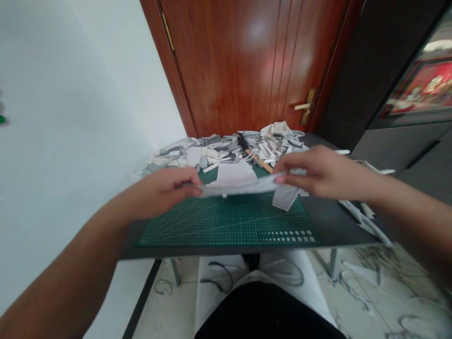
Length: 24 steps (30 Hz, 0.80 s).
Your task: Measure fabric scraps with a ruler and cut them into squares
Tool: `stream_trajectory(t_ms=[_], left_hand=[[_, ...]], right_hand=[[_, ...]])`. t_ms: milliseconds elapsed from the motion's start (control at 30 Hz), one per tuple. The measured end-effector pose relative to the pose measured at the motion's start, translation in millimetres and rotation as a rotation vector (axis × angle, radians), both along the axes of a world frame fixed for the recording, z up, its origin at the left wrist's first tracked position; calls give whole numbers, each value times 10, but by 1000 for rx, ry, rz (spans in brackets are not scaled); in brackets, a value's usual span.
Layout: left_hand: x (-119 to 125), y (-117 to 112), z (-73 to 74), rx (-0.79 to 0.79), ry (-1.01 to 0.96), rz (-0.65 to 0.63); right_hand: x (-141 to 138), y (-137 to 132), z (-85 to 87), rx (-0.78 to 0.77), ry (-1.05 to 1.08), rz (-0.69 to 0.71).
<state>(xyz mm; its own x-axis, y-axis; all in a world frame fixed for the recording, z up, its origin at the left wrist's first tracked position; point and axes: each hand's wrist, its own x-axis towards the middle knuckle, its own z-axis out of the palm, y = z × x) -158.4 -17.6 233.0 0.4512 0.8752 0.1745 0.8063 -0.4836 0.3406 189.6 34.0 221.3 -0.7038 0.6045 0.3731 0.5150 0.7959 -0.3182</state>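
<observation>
A light grey piece of fabric (243, 187) is stretched between my hands above the green cutting mat (212, 226), somewhat blurred. My left hand (165, 190) pinches its left end between thumb and fingers. At the other end, my right hand (314, 172) grips it the same way. Behind it on the mat lies a pale, flat piece of fabric (236, 172). A small grey scrap (285, 197) rests on the mat below my right hand.
Fabric scraps (212, 153) are heaped along the table's back edge, with a black-and-tan tool (252, 153) among them. A wooden door (243, 66) stands behind, a white wall (88, 94) at left. Strips (363, 219) hang over the right edge; offcuts (356, 287) litter the floor.
</observation>
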Motion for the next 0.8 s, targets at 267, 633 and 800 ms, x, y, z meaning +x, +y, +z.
stream_trajectory(t_ms=[267, 633, 800], left_hand=[[-9, 111, -1325, -567, -89, -147], [-338, 1935, -1606, -41, -243, 281], [-340, 2410, -2102, 28, -211, 329]], right_hand=[[-138, -157, -1257, -634, -68, 158], [-904, 1771, -1569, -408, 144, -391], [-1197, 2119, -1862, -377, -4, -511]])
